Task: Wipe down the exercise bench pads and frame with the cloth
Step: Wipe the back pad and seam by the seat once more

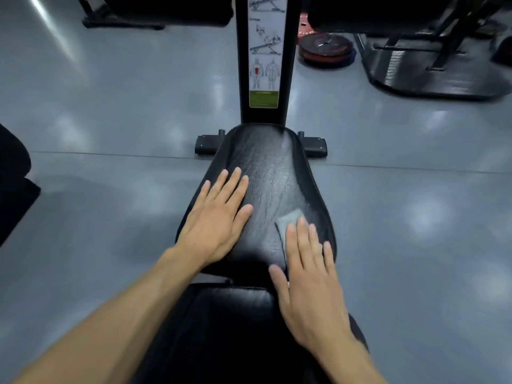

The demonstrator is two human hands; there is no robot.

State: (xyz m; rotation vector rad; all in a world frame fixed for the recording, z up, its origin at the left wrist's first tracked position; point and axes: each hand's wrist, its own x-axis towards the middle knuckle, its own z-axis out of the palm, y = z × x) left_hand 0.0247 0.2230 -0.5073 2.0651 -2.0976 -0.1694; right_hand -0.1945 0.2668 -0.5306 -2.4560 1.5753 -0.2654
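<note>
On the grey floor around the bench stand other gym things: a stack of red-rimmed plates at the far right, a black machine base beyond them, and more dark equipment at the far left. A black upright post rises past the far end of the seat pad, carrying an instruction sticker with exercise drawings and a green panel. The frame's foot bar shows on both sides of the pad's far end. A dark shape sits at the left edge of view; what it is cannot be told.

The left hand lies flat on the left edge of the surface, fingers straight and spread, its grip slack and holding nothing. The right hand presses flat near the right edge, fingers straight, with the grey cloth under the fingertips; the grip is not curled round it. The cloth's far corner sticks out ahead of the fingers. A second pad lies nearer, just beside the seat pad, partly hidden by both forearms.
</note>
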